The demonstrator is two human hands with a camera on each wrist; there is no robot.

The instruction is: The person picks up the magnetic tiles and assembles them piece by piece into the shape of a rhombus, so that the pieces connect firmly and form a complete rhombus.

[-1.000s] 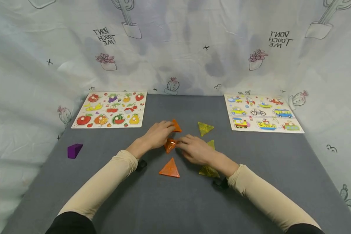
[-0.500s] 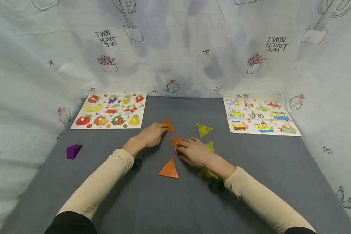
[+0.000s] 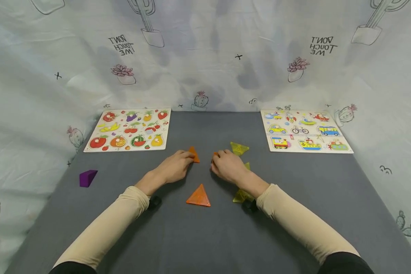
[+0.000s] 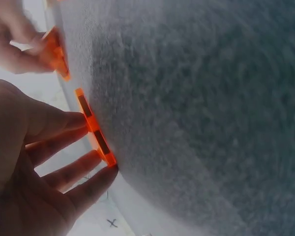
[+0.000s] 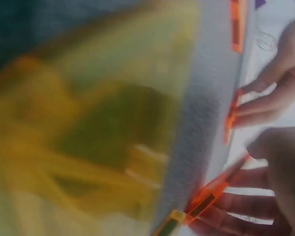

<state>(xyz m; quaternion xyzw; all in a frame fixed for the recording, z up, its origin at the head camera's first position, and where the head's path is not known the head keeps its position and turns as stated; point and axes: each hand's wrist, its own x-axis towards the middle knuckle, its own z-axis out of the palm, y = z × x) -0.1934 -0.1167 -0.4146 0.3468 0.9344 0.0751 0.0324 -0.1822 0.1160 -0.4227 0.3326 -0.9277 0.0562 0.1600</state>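
Observation:
My left hand (image 3: 172, 167) holds an orange triangular magnetic tile (image 3: 194, 154) by its edges; in the left wrist view the thumb and fingers pinch this tile (image 4: 94, 129), which stands edge-on. To the right, my right hand (image 3: 230, 167) grips a second orange triangular tile (image 5: 206, 199), mostly covered by the fingers in the head view. A gap separates the two held tiles. Nearer to me, a third orange triangular tile (image 3: 199, 196) lies flat on the table. Yellow triangular tiles (image 3: 239, 148) lie in a column beside and partly under my right forearm.
A fruit puzzle board (image 3: 130, 130) lies at the back left, a vehicle puzzle board (image 3: 306, 132) at the back right. A purple block (image 3: 88, 178) sits near the left edge of the grey table (image 3: 205, 239). Behind hangs a patterned cloth (image 3: 205, 57).
My left hand has left the middle orange tile, taken hold of the far one and drawn it left and slightly nearer. My right hand has carried the middle tile away and to the right.

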